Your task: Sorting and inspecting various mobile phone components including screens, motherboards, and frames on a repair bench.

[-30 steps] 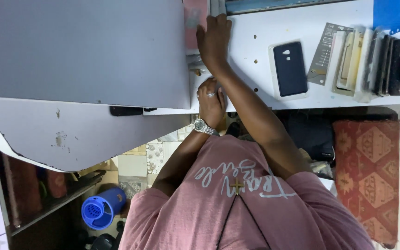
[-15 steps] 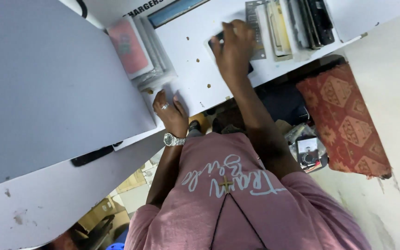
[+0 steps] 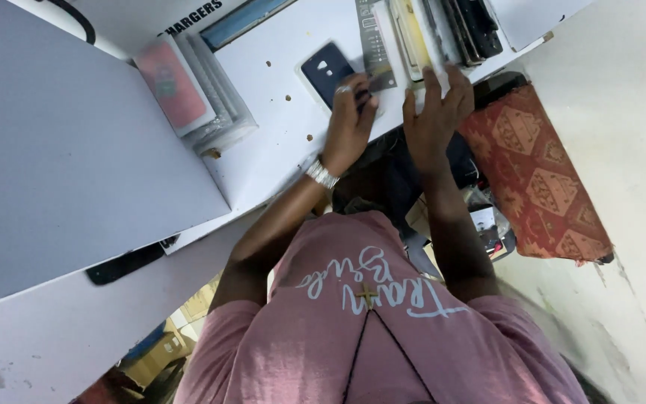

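Head view, frame inverted: the person's pink shirt (image 3: 383, 329) fills the 6 o'clock edge, white counter (image 3: 278, 127) toward 12.

Left hand (image 3: 349, 123), ring on one finger, watch (image 3: 321, 174) at the wrist: fingers curled together, tips resting at the lower edge of the dark phone (image 3: 328, 71) and over the bottom of the grey ribbed strip (image 3: 374, 45). Motion blur; cannot tell whether it is clamped on anything. The phone lies flat on the counter at about 11 o'clock from this hand, touching the fingertips.

Right hand (image 3: 435, 112): open, fingers spread apart and extended, holding nothing visible. Fingertips reach the near end of the row of flat parts (image 3: 450, 30), which lies at 12 o'clock from the hand. The phone sits at about 10 o'clock from this hand, near, the left hand between.

Stack of clear-sleeved packets (image 3: 188, 90), pink one on top, at 9 o'clock of the phone, well apart. Patterned red cushion (image 3: 532, 172) at 4 o'clock of the right hand.
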